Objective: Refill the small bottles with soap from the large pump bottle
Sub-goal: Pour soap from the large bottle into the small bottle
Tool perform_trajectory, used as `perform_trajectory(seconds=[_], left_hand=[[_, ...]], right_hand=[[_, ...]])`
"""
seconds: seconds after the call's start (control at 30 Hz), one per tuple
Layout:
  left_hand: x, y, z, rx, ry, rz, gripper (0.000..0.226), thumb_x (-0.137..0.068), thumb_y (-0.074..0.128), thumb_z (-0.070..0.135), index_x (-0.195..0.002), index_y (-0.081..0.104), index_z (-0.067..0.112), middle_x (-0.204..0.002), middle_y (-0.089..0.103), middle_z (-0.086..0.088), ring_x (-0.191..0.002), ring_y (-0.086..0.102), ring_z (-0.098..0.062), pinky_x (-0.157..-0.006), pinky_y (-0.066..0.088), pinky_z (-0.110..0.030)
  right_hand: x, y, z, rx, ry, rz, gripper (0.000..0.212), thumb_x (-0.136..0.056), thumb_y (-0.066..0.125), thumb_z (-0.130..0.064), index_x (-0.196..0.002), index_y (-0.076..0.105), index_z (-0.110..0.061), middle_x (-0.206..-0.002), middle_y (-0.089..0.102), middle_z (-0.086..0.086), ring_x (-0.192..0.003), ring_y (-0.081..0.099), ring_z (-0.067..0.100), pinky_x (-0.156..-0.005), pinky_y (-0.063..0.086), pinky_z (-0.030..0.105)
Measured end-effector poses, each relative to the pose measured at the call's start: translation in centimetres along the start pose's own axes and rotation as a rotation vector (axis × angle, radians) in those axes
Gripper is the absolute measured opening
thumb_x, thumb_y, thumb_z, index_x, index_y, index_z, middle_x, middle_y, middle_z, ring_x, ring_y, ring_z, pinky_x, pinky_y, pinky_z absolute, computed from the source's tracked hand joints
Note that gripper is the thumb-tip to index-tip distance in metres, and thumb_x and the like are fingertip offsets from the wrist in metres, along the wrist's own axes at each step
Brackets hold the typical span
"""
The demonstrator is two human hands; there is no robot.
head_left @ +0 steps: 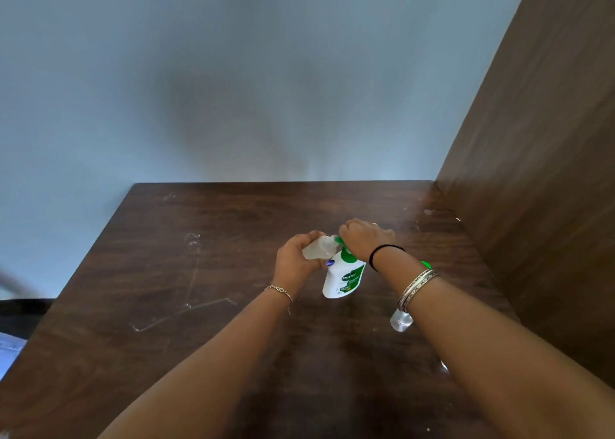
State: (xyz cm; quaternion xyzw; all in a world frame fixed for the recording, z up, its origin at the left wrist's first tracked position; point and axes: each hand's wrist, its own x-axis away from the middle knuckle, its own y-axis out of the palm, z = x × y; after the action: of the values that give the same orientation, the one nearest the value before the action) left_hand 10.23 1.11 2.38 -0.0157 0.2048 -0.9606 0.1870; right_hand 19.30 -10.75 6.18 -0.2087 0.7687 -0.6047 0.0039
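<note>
Large pump bottle (344,277) stands mid-table (199,272), white with green label. I see the right hand (364,239) curled over its green pump head. Left hand (296,260) grips a small clear bottle (319,247), tilted, mouth at the spout. Second small bottle (401,322) stands near the right forearm, partly hidden.

The pump bottle (342,277) stands mid-bench (199,272), a small bottle (317,247) held at its left, another small bottle (401,320) nearer right under the right forearm.
</note>
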Motion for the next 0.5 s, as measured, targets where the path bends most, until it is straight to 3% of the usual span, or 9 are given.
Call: perform_trajectory(seconds=[0.23,0.4,0.5], left_hand=[[0.18,0.16,0.0,0.007,-0.009,-0.012,0.048,-0.065,0.077,0.006,-0.111,0.064,0.013,-0.11,0.065,-0.005,-0.095,0.057,-0.012,-0.082,0.042,-0.02],[0.16,0.09,0.25,0.002,-0.002,-0.007,0.047,-0.066,0.077,0.005,-0.111,0.064,0.012,-0.11,0.065,-0.005,-0.094,0.056,-0.01,-0.077,0.041,-0.011],[0.28,0.06,0.04,0.001,-0.018,-0.001,0.047,-0.067,0.077,0.006,-0.112,0.063,0.011,-0.112,0.065,-0.007,-0.095,0.056,-0.012,-0.083,0.043,-0.018]], right_hand=[[0.04,-0.01,0.06,0.012,-0.012,0.0,0.032,-0.091,0.026,-0.028,-0.101,0.056,-0.02,-0.114,0.06,0.007,-0.102,0.055,0.026,-0.088,0.035,0.042],[0.07,0.06,-0.01,0.006,-0.003,0.012,0.033,-0.092,0.026,-0.027,-0.103,0.056,-0.019,-0.116,0.059,0.007,-0.105,0.054,0.026,-0.087,0.033,0.041],[0.11,0.27,-0.06,0.001,0.013,0.003,0.035,-0.092,0.026,-0.027,-0.107,0.057,-0.019,-0.118,0.059,0.006,-0.108,0.053,0.027,-0.089,0.033,0.041]])
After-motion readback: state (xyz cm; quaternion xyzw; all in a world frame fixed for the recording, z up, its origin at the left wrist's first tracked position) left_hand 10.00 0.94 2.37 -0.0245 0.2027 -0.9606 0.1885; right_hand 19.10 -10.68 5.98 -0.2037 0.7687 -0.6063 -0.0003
